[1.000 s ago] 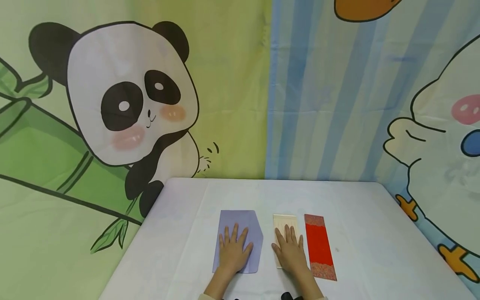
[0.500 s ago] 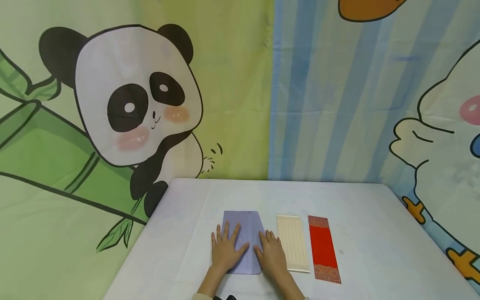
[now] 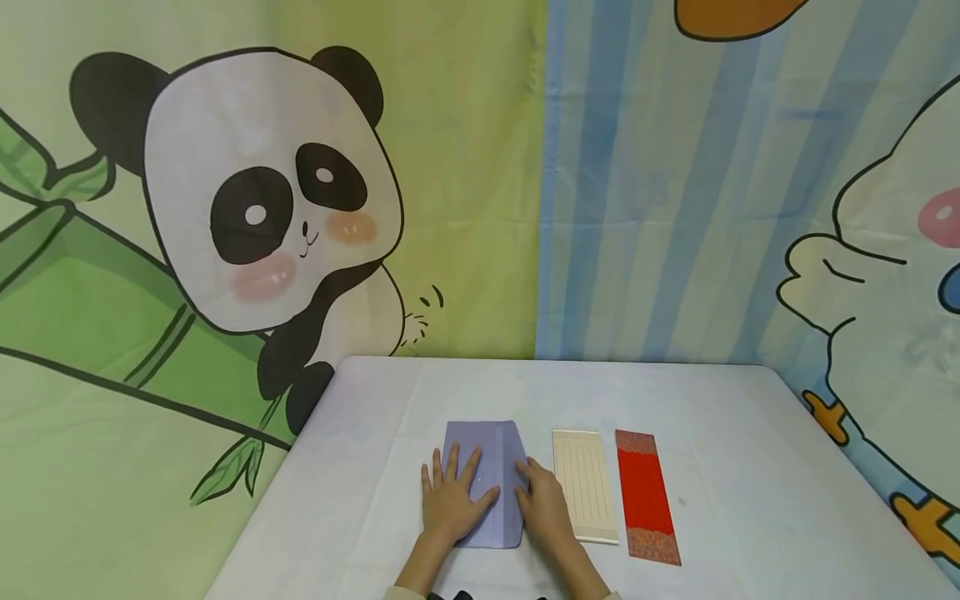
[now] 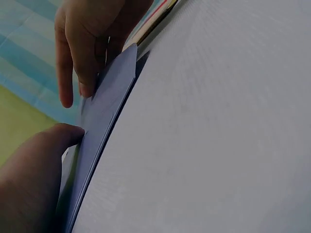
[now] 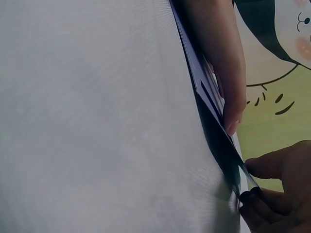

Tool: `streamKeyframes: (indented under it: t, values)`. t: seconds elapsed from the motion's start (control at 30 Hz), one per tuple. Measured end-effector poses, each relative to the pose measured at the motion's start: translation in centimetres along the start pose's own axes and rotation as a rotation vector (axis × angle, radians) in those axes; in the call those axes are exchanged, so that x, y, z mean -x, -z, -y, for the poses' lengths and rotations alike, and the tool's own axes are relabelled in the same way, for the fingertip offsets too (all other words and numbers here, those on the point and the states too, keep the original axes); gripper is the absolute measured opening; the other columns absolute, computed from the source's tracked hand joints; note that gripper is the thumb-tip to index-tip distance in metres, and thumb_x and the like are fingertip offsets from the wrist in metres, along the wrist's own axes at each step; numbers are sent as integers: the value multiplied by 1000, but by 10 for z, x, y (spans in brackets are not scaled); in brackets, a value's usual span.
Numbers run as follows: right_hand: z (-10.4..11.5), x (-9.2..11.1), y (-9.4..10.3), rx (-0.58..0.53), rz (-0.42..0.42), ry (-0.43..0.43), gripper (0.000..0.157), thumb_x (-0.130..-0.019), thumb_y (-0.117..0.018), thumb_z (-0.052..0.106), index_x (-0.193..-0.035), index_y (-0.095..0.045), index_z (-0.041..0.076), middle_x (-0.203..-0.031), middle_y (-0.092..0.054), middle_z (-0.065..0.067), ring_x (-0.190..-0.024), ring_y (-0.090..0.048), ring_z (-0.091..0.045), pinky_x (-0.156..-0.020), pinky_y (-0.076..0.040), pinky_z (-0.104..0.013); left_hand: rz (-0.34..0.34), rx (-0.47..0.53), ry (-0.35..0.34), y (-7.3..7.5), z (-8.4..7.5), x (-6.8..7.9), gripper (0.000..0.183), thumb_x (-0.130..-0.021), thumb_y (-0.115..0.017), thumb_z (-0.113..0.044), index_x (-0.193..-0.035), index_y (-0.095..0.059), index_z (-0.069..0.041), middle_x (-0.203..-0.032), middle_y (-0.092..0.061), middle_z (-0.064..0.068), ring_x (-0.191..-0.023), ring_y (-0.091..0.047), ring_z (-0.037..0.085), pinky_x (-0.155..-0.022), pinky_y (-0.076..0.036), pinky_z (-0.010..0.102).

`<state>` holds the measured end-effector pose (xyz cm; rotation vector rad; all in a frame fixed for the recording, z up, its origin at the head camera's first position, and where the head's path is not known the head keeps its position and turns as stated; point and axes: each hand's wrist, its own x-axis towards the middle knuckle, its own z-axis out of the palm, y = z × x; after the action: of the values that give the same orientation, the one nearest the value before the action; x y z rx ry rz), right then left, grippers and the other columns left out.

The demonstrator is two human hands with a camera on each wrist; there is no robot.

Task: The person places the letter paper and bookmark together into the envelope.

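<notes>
A purple envelope (image 3: 497, 454) lies on the white table, its pointed flap toward the right. My left hand (image 3: 450, 507) rests on the envelope's left part with fingers spread and straight. At the right side, my right hand (image 3: 546, 507) pinches the flap's edge. In the right wrist view the flap (image 5: 216, 116) is raised off the tablecloth, with the right thumb above it and curled fingers (image 5: 265, 206) below. The left wrist view shows the left thumb (image 4: 68, 135) touching the envelope's face. Most of the left palm's underside is hidden.
Right of the envelope lies a cream lined paper (image 3: 583, 483) with vertical rules. Farther right is a red strip (image 3: 647, 496) with patterned ends. The white tablecloth (image 3: 735, 450) reaches back to a curtain (image 3: 465, 208) printed with a panda.
My right hand has left the cream paper and moved left to the envelope's right edge, where its fingers have curled onto the flap. My left hand has shifted slightly left on the envelope.
</notes>
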<state>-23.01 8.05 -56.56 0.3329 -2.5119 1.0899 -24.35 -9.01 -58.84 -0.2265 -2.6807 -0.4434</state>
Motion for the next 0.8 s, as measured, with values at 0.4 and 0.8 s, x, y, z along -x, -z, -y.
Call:
streamKeyframes:
  t: [0.4, 0.8]
  values:
    - [-5, -8, -1, -560, 191, -219, 45, -79, -59, -5, -123, -55, -3, -127, -46, -32, -113, -49, -41, -85, -46, -39, 32, 13, 25, 1, 0, -1, 72, -78, -48, -67, -138, -45, -26, -144, -36, 14, -132, -21, 44, -102, -12, 60]
    - [-13, -6, 2, -1018, 507, -337, 78, -80, -52, -9, -147, -18, 9, -145, -6, -35, -122, -37, -40, -86, -45, -43, 69, 19, 28, 6, -2, -3, 82, -75, -40, -77, -140, -42, -27, -146, -34, 9, -132, -20, 45, -101, -12, 61]
